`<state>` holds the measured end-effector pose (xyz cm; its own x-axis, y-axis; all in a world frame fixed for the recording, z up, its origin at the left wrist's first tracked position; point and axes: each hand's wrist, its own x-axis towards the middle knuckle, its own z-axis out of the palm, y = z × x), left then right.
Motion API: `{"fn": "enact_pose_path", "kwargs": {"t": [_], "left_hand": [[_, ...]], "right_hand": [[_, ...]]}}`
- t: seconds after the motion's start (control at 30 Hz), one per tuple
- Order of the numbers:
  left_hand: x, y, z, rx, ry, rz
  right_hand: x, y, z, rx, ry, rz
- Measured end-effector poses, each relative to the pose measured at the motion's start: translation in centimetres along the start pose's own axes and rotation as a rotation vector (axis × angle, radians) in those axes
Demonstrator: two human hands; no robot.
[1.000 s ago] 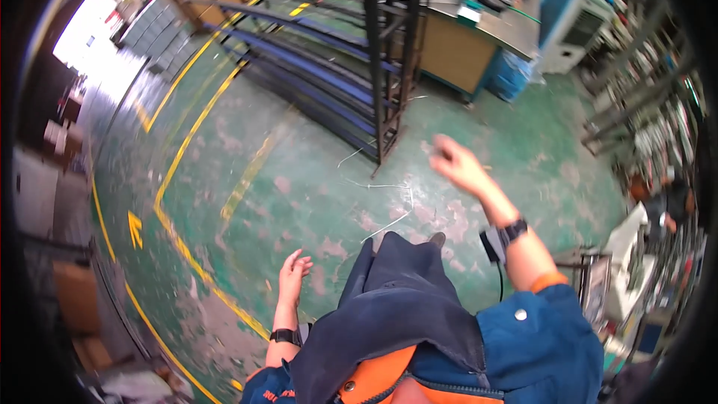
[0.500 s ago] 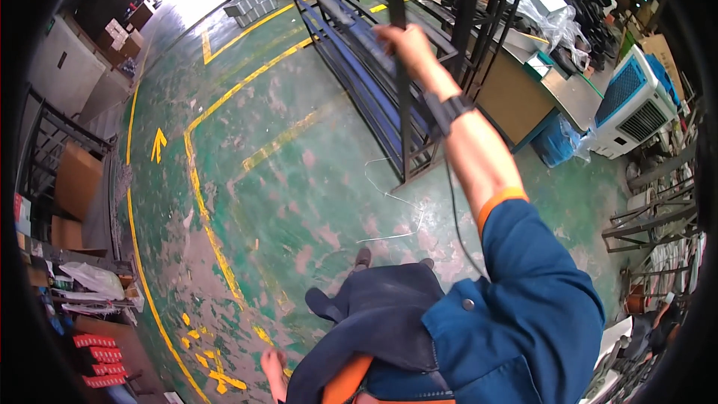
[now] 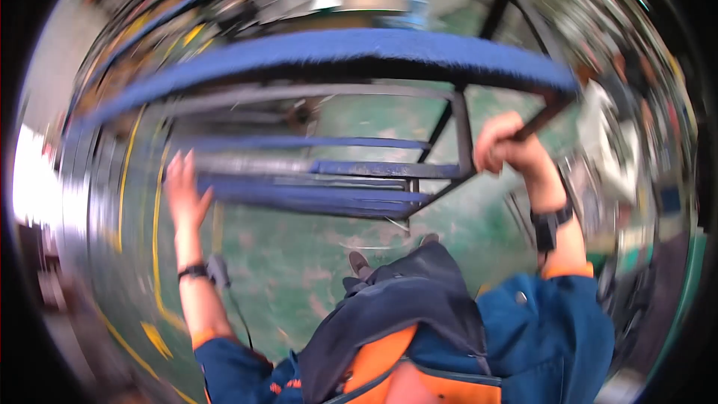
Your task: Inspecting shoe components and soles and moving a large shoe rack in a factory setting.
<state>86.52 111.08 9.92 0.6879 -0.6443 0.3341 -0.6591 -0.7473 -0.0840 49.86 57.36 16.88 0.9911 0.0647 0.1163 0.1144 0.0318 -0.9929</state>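
A dark metal rack with blue-covered rails stands directly in front of me. Its thick upper rail crosses the view, and more blue rails lie lower down. My right hand is closed around a dark bar at the rack's right end. On the other side, my left hand reaches forward with fingers stretched out, near the left part of the lower rails. I cannot tell whether it touches them. Both wrists wear dark bands, and a cable hangs from the left one.
Green worn floor with yellow lines lies below and to the left. My shoes are close under the rack. A blurred white object stands at the right. Behind the rack is a smeared background of stacked things.
My view has turned right, so the rack now spans the front. My left hand has risen from low beside me to the rack's left. My right hand now grips the rack's right end.
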Motion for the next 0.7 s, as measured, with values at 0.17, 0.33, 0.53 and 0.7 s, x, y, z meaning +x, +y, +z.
{"fn": "enact_pose_path", "kwargs": {"t": [0.17, 0.33, 0.53, 0.7], "left_hand": [[2.2, -4.5, 3.5, 0.236, -0.376, 0.071], [4.8, 1.7, 2.8, 0.054, -0.704, 0.066], [5.2, 13.7, 1.5, 0.125, -0.615, 0.033], [3.9, 24.5, 1.5, 0.084, -0.668, -0.109]], "right_hand": [[-16.0, -1.3, -10.3, -0.223, 0.895, -0.153], [-23.5, -0.7, -25.4, -0.309, 1.421, -0.267], [-25.8, -1.8, -43.2, -0.551, 1.537, -0.338], [-29.5, -2.5, -53.6, -0.577, 1.515, -0.138]]}}
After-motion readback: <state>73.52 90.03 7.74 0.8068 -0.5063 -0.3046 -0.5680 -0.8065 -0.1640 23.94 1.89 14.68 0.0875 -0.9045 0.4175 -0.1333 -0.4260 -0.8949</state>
